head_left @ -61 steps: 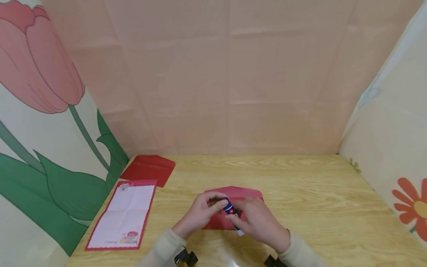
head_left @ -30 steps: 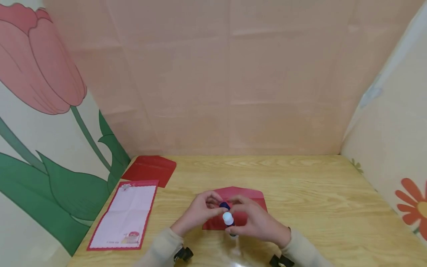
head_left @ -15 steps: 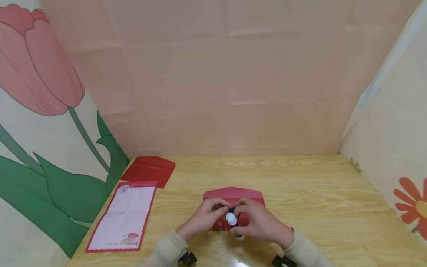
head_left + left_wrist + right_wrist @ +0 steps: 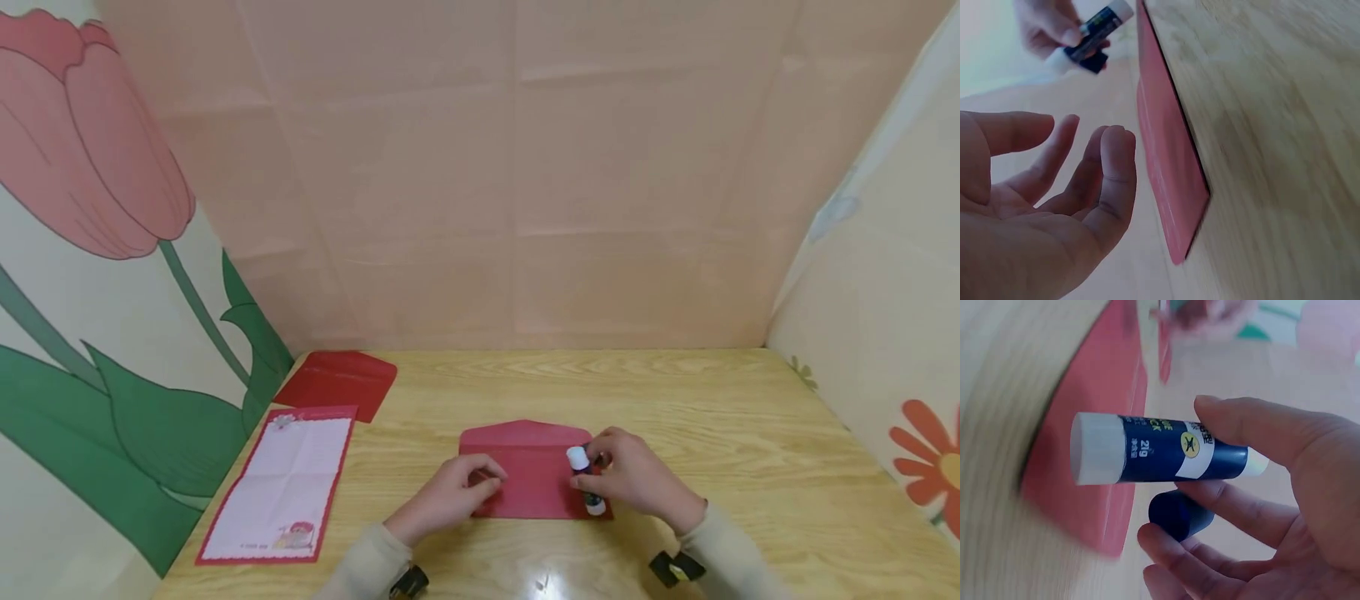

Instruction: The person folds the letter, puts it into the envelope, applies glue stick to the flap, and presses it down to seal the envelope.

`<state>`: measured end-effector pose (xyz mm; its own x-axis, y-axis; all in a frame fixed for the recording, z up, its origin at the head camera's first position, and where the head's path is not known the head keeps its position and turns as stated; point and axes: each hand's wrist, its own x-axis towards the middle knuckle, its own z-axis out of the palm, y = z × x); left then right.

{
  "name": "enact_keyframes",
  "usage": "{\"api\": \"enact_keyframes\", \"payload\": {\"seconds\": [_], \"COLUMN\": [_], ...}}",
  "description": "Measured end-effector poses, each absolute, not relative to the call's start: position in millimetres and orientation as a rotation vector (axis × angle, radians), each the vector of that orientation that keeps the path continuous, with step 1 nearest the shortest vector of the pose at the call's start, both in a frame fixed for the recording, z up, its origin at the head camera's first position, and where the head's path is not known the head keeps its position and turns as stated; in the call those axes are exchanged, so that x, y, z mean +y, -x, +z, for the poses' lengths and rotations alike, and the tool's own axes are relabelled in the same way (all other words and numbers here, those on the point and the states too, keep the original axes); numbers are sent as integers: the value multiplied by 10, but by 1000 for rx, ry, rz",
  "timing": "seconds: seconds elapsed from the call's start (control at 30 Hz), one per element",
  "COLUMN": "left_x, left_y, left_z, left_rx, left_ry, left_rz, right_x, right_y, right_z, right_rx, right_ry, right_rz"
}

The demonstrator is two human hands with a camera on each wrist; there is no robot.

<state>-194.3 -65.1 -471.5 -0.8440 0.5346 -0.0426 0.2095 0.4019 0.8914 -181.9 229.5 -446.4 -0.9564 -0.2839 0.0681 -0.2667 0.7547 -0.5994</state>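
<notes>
In the head view a red envelope (image 4: 532,479) lies on the table with its flap spread away from me. My right hand (image 4: 637,475) holds a glue stick (image 4: 1166,450) over the envelope's right side. The stick has a dark blue label and white ends, its glue end uncovered. Tucked among other fingers of that same hand is the dark blue cap (image 4: 1175,515). Over the envelope's left part hovers my left hand (image 4: 450,487), fingers loosely bent. Nothing lies between its fingers in the left wrist view.
To the left on the wooden table (image 4: 690,408) lies a creased white letter sheet (image 4: 281,492) with a red border. Behind it is another red envelope (image 4: 337,379), partly under the sheet's top edge. Walls stand at the back and both sides.
The glue stick's cap has come off. Both hands were together over the envelope; my right hand has moved right with the stick and cap, and my left hand stays at the left, empty.
</notes>
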Motion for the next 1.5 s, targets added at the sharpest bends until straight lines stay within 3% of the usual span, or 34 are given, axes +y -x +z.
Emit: {"api": "enact_keyframes", "payload": {"seconds": [0.3, 0.47, 1.13, 1.5], "left_x": [-855, -915, -930, -913], "left_y": [1969, 1951, 1856, 1770], "left_z": [-4680, -4650, -4640, -4590], "left_rx": [2366, 2415, 2471, 2454], "left_ry": [-583, -540, -703, -901], "left_rz": [1422, 1438, 1219, 877], "right_x": [2879, 3022, 3036, 2973], "right_y": [1959, 1954, 1883, 1901], "right_z": [-4493, -4511, -4518, -4422], "right_rx": [2926, 2878, 2854, 2889], "right_ry": [139, 102, 63, 69], "right_rz": [-885, -860, -747, -741]}}
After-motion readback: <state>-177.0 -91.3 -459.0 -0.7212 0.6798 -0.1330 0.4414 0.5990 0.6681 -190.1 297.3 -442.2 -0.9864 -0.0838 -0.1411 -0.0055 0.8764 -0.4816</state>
